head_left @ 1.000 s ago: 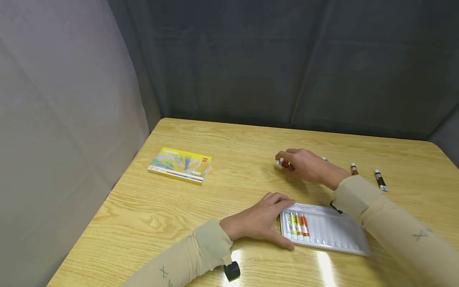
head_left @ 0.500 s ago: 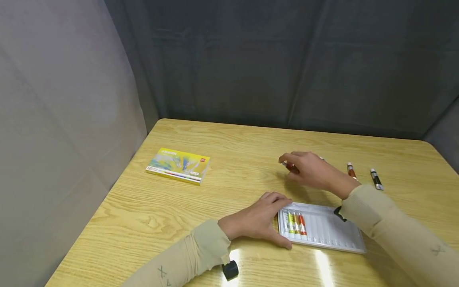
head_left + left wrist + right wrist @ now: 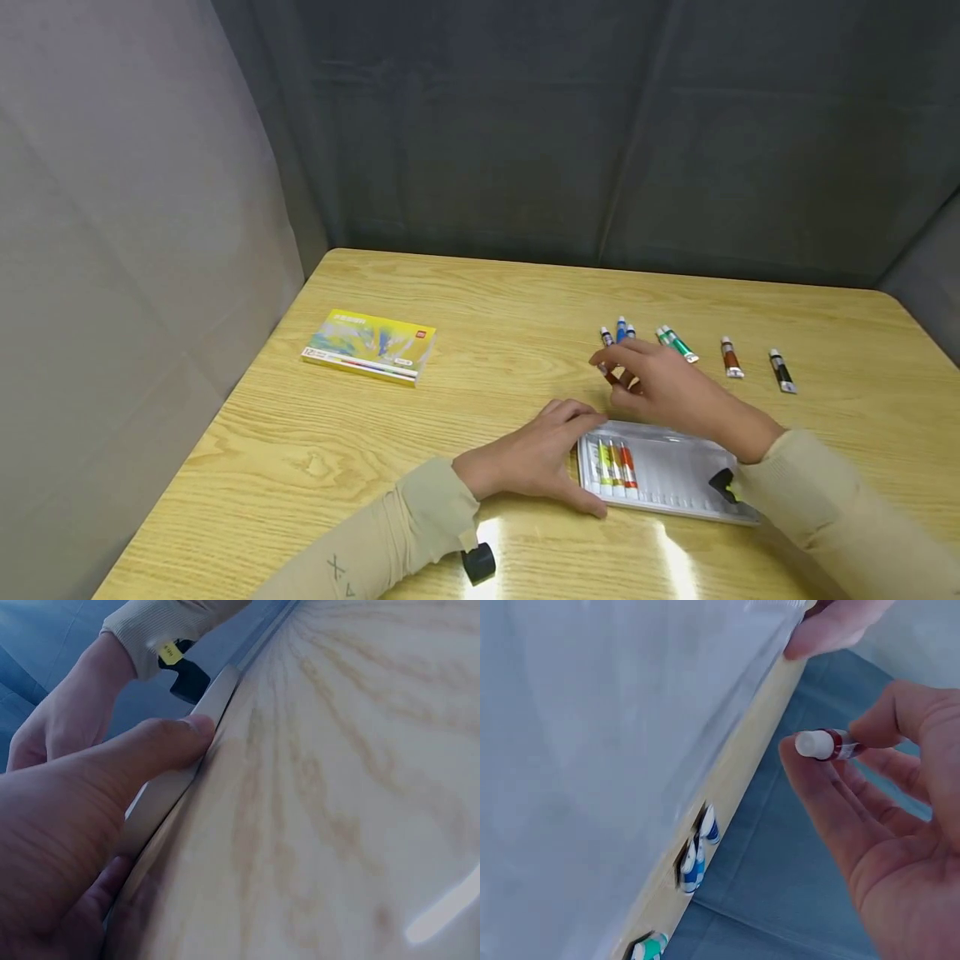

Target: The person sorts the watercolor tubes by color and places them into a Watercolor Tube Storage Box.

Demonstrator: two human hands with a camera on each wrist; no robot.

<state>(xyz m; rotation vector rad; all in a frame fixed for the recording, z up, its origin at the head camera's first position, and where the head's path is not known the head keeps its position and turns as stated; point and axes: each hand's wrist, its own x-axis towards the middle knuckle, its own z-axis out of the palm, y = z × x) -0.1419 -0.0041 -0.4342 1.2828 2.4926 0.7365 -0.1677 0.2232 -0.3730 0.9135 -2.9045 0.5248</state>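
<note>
A grooved plastic tray (image 3: 675,475) lies on the table. My left hand (image 3: 532,458) grips its left end, with the thumb (image 3: 176,742) on the front wall and the fingers at the back corner. Several paint tubes fill the leftmost slots, among them a yellow tube (image 3: 604,467) and a red tube (image 3: 628,471); the slots to their right hold none. Above the tray's back edge, my right hand (image 3: 667,387) pinches a dark red paint tube (image 3: 840,745) between thumb and fingers. Its white cap points outward past the fingertips.
Behind the right hand lie blue-labelled tubes (image 3: 621,329), green tubes (image 3: 678,343), a brown tube (image 3: 731,358) and a black tube (image 3: 782,372). A flat yellow paint box (image 3: 371,346) rests at the left. Dark curtain (image 3: 480,150) hangs beyond the table's far edge.
My right hand has come nearer and slightly right with the dark red paint tube, uncovering the blue and green tubes behind it. My left hand keeps its grip on the tray.
</note>
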